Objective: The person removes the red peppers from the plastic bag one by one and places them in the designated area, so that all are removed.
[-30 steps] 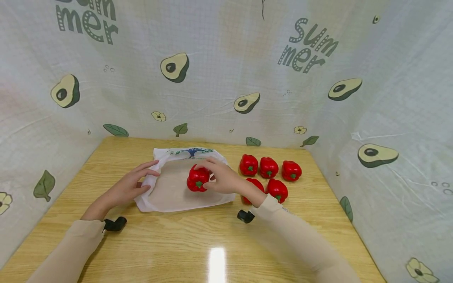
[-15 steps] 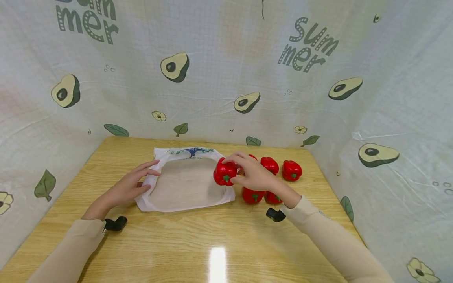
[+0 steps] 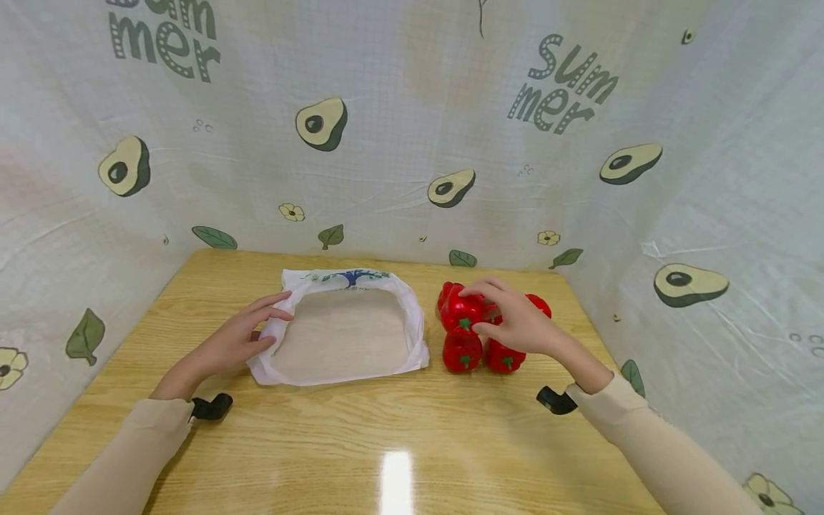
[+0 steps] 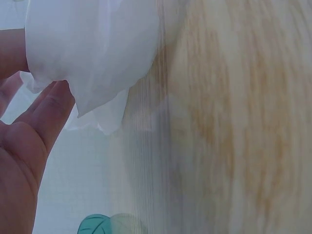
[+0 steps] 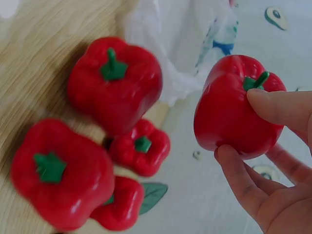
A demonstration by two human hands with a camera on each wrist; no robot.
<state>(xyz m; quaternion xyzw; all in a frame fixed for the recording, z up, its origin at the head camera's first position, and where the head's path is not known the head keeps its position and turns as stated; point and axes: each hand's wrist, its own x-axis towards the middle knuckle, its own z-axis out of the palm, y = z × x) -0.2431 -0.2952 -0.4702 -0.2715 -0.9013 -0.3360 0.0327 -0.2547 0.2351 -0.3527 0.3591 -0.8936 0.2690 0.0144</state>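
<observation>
My right hand holds a glossy red bell pepper with a green stem, pinched between thumb and fingertips. In the right wrist view the thumb presses near the stem of this bell pepper and the fingers support it from below. It is held above two front bell peppers. At the left, my left hand grips the rim of a white plastic bag, which lies with its mouth spread wide. The left wrist view has fingers partly hidden behind the bag's thin edge.
Several other red bell peppers sit close together right of the bag; the back ones are partly hidden by the held pepper and right hand. The wooden table is bounded behind and at both sides by a printed cloth.
My right hand has carried the bell pepper rightward from over the bag to over the other peppers. The left hand has stayed at the bag's rim.
</observation>
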